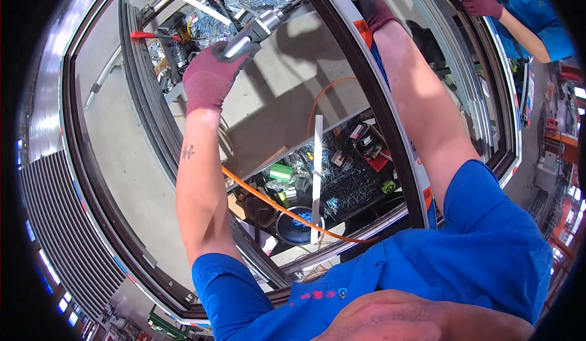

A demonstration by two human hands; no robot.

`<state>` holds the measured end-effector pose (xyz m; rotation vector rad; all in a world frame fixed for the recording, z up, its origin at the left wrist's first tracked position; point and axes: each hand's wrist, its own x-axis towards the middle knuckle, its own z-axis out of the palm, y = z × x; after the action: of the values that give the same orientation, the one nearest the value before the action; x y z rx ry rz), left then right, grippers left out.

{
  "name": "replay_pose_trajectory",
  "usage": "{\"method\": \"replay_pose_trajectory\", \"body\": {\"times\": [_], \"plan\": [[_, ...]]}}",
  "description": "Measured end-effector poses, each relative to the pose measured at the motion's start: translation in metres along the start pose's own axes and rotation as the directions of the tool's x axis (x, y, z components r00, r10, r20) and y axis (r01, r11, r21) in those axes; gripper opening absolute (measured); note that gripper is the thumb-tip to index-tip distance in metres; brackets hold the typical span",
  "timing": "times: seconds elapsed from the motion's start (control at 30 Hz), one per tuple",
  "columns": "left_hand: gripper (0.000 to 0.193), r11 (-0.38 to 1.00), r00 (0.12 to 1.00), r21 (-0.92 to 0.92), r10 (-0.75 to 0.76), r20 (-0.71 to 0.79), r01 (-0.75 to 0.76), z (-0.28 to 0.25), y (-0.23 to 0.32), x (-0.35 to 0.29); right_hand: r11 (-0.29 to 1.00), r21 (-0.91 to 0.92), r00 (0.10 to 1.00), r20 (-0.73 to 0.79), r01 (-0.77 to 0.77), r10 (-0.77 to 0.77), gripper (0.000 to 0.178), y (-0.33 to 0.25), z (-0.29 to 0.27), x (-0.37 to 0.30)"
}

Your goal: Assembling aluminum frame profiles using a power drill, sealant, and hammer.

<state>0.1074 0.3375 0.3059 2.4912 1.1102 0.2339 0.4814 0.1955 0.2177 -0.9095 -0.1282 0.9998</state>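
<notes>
My left hand (213,75), in a maroon and grey glove, is closed round a silver power screwdriver (255,32). Its long thin bit points up and right, and the tip comes close to the dark bar (351,42) of a large window frame. My right hand (375,10), gloved the same way, is at the far end of that bar, against its white-filmed side. Its fingers run into the upper edge of the picture, so their grip is hidden. The frame's outer profile (72,118) curves round both of my arms.
Below the frame, trays of loose screws (342,176) and a dark bowl with blue screws (296,226) show through the opening. An orange hose (268,202) crosses there. A red-handled tool (152,36) lies at the far left. Another person's gloved hand (481,4) touches the frame at right.
</notes>
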Motion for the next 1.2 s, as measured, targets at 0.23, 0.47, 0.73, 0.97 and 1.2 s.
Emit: {"method": "replay_pose_trajectory", "body": {"times": [0.23, 0.47, 0.73, 0.97, 1.2], "plan": [[0.067, 0.979, 0.988, 0.141, 0.153, -0.034, -0.146, -0.008, -0.003, 0.033, 0.986, 0.089, 0.923, 0.347, 0.144, -0.166, 0.026, 0.013, -0.041, 0.024], [0.052, 0.974, 0.981, 0.121, 0.193, -0.017, -0.189, 0.001, -0.016, 0.051, 0.994, -0.061, 0.987, -0.14, -0.087, 0.078, 0.039, 0.002, 0.033, -0.031], [0.051, 0.977, 0.991, 0.172, 0.133, -0.02, -0.128, -0.011, 0.007, 0.052, 0.986, 0.046, 0.984, -0.072, -0.16, 0.163, 0.03, -0.008, 0.04, -0.043], [0.056, 0.958, 0.987, 0.238, 0.151, 0.063, -0.161, -0.017, 0.022, 0.065, 0.992, 0.078, 0.987, -0.119, -0.098, 0.107, 0.037, -0.013, 0.028, -0.025], [0.057, 0.953, 0.982, 0.238, 0.188, 0.016, -0.186, -0.006, 0.016, 0.068, 0.993, 0.115, 0.983, -0.174, -0.041, 0.06, 0.047, -0.003, 0.011, -0.034]]}}
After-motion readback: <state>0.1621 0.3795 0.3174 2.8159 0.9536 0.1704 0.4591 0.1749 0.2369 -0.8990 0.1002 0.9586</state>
